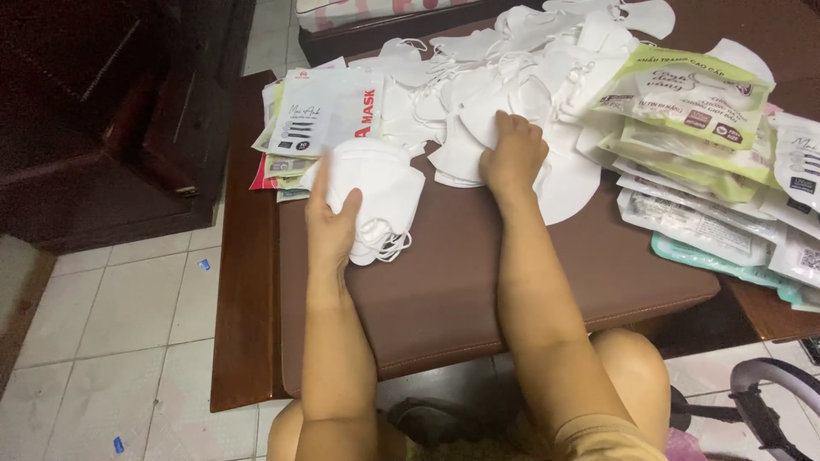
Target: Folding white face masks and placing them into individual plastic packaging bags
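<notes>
Hands on soft white folded masks (376,183), loose heap (504,77), glossy packets (692,94)

Pale tiled floor (128,316), dark wooden cabinet (111,111)

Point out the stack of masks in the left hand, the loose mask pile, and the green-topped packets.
stack of white masks (380,183), head view, on its top face.
loose mask pile (478,77), head view, mid-heap.
green-topped packets (683,94), head view, top packet's front.
</notes>
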